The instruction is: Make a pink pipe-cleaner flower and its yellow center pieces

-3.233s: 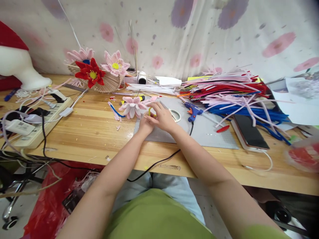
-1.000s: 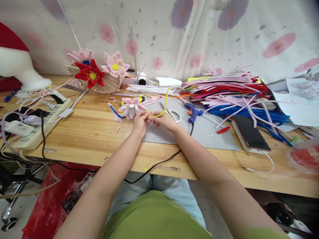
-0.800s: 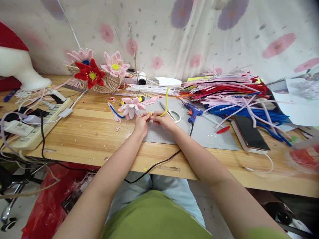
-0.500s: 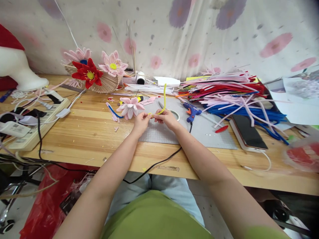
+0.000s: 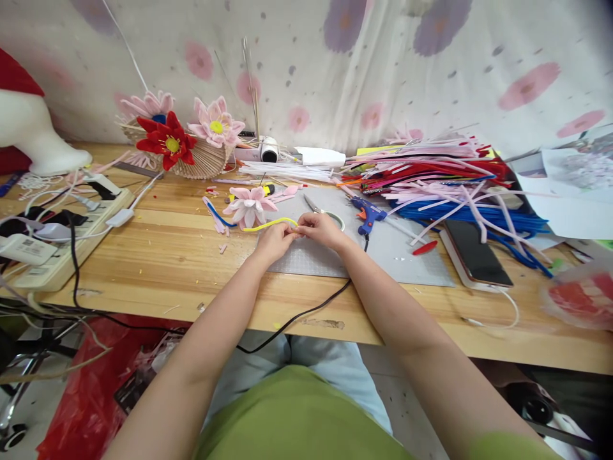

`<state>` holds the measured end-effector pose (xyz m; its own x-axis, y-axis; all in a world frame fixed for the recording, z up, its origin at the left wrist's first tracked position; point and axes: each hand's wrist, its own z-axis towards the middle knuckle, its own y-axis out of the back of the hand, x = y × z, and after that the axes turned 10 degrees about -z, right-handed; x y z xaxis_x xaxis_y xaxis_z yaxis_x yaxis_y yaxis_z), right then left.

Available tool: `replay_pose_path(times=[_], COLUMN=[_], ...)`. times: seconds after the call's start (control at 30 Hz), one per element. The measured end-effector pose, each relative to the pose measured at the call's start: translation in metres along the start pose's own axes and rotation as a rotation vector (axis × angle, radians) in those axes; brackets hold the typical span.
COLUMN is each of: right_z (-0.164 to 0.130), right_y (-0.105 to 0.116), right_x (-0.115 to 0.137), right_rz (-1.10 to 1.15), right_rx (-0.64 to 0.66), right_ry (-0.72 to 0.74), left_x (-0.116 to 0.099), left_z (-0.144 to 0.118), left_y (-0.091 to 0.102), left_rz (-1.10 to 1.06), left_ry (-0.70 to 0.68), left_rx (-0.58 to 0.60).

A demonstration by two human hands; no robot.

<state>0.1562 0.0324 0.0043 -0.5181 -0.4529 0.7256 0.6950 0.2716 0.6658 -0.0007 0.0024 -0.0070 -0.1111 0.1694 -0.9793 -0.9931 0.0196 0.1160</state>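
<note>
Head view: the left hand and right hand meet at the mat, fingers curled, fingertips pinching 1 end of the yellow strip! It arcs leftward past the left hand, its free end just beside the pink flower. Scissors lie behind the right hand; the glue gun sits farther right.

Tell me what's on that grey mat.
Mainly scissors and a blue glue gun. The left hand and right hand cover part of it; anything beneath them is hidden.
</note>
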Motion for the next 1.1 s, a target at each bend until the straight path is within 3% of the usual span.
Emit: replay_pose_path(times=[0.17, 0.33, 0.5, 0.67, 0.8, 0.93, 1.1], right_z=[-0.001, 0.007, 0.012, 0.008, 0.005, 0.003, 0.003], right_y=[-0.002, -0.023, -0.036, -0.035, -0.03, -0.024, -0.021], right_x=[0.003, 0.0, 0.008, 0.015, 0.013, 0.009, 0.005], right_rz=[-0.106, 0.302, 0.599, 0.78, 0.763, 0.65, 0.65], right_rx=[-0.099, -0.213, -0.303, -0.226, -0.104, -0.065, -0.011], right_ry=[-0.007, -0.155, -0.261, -0.284, -0.282, -0.232, -0.285], left_x=[0.006, 0.006, -0.001, -0.006, -0.004, -0.001, 0.005], left_z=[0.004, 0.004, 0.002, 0.002, 0.004, 0.005, 0.008], left_y=[-0.003, -0.012, -0.019, -0.015, -0.007, -0.001, 0.003], left_rz=[-0.143, -0.396, -0.581, -0.605, -0.536, -0.414, -0.248], left_ry=[0.03, 0.129, 0.169, 0.201, 0.197, 0.209, 0.082], left_rx=[-0.057, -0.102, -0.246, -0.262, -0.242, -0.158, -0.026])
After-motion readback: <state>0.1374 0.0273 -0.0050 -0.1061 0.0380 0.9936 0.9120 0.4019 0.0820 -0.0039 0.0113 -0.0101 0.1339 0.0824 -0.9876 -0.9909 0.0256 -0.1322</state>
